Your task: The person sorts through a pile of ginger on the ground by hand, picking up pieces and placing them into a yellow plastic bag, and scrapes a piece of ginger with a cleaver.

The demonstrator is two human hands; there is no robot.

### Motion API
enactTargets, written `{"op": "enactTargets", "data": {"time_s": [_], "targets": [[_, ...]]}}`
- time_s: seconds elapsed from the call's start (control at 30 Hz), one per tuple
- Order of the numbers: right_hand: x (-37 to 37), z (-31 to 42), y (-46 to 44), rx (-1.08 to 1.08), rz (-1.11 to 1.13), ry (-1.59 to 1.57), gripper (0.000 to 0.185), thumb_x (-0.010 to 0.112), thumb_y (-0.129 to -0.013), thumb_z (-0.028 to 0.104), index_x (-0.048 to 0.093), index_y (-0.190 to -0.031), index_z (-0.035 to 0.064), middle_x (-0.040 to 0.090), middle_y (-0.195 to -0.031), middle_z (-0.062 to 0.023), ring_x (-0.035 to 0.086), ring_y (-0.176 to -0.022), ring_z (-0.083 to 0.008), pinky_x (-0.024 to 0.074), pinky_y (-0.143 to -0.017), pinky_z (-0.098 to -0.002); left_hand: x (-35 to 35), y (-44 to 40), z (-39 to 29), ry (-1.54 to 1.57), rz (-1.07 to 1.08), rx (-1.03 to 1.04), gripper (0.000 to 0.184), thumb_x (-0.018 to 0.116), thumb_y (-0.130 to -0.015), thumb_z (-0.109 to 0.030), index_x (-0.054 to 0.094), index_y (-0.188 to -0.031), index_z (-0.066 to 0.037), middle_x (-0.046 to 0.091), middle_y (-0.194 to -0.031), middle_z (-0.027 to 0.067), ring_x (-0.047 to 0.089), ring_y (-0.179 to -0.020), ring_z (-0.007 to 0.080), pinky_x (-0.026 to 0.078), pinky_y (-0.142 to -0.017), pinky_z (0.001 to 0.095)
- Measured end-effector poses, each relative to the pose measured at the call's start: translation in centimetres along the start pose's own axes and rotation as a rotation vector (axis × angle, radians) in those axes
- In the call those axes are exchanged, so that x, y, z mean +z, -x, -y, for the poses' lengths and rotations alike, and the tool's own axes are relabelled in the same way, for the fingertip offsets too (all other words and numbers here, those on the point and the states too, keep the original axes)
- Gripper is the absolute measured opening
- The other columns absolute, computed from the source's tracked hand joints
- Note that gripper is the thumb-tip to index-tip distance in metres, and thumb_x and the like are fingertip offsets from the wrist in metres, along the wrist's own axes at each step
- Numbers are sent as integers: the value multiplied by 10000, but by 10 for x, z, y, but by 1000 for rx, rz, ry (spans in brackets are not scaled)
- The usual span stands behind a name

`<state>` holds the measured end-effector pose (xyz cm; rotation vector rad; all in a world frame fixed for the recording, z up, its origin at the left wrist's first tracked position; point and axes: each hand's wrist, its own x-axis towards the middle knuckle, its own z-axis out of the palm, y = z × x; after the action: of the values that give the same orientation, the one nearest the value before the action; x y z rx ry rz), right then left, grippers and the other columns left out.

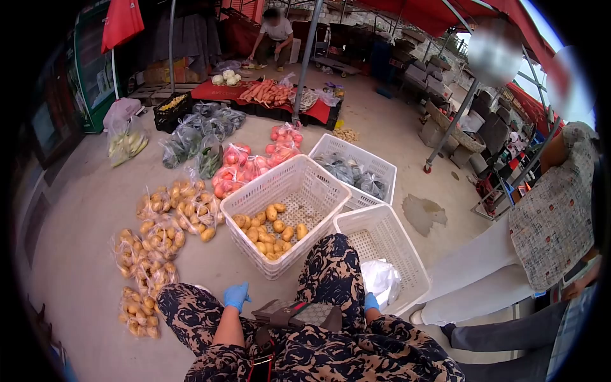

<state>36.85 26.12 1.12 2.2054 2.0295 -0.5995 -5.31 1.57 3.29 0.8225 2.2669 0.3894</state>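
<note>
My left hand [237,297], in a blue glove, rests by my left knee; its fingers are close together and whatever they hold, if anything, is too small to make out. My right hand [372,302], also blue-gloved, is beside my right thigh at a white plastic bag [380,280] inside a white crate [407,267]; its fingers are mostly hidden. Loose potatoes [266,237] lie in a larger white crate [286,170] in front of my knees. Bagged potatoes [164,237] are on the ground to the left. A brown bag [299,314] sits on my lap.
Beyond the crates are bagged pink produce [235,172], a crate of dark bags [350,172] and a red-covered stand [219,92] with carrots. Two people [484,274] stand at the right; another person [275,38] sits at the back. A metal pole [452,127] stands at right.
</note>
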Motion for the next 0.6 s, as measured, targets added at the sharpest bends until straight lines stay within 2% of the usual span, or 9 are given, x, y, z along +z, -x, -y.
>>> {"op": "enactTargets", "data": {"time_s": [0.1,0.23,0.4,0.5,0.6], "targets": [[7,-5,-8,13,8,-15,256,424,-787,220,514,-923,22,579,-934,-201,558,-883,-356,439,-749,-426,7,13,-3,-164,6,110,551,251,-821,-391,630,-583,-69,624,-614,53,576,-664,248,435,-724,323],[15,-11,-24,-34,32,-37,310,460,-774,263,485,-945,5,580,-912,-215,564,-869,-355,446,-737,-418,16,16,-5,-116,11,84,542,270,-821,-393,629,-551,-90,627,-620,32,578,-664,243,438,-724,321],[16,-6,-24,60,-25,-11,331,477,-773,308,474,-936,21,582,-899,-190,573,-850,-339,454,-727,-421,13,22,-10,-94,81,35,540,276,-820,-393,637,-550,-95,628,-627,24,580,-674,246,437,-735,323],[17,-2,-23,75,-32,3,341,483,-772,332,471,-930,30,582,-894,-177,575,-850,-326,456,-724,-425,15,18,-6,-252,122,117,463,269,-835,-334,616,-634,-103,637,-671,19,584,-687,252,437,-730,327],[17,-2,-21,79,-23,-5,351,487,-771,346,470,-932,35,578,-907,-175,572,-864,-320,455,-727,-426,14,21,-11,-239,139,106,498,262,-831,-359,625,-605,-102,635,-657,17,585,-689,252,436,-731,332]]}}
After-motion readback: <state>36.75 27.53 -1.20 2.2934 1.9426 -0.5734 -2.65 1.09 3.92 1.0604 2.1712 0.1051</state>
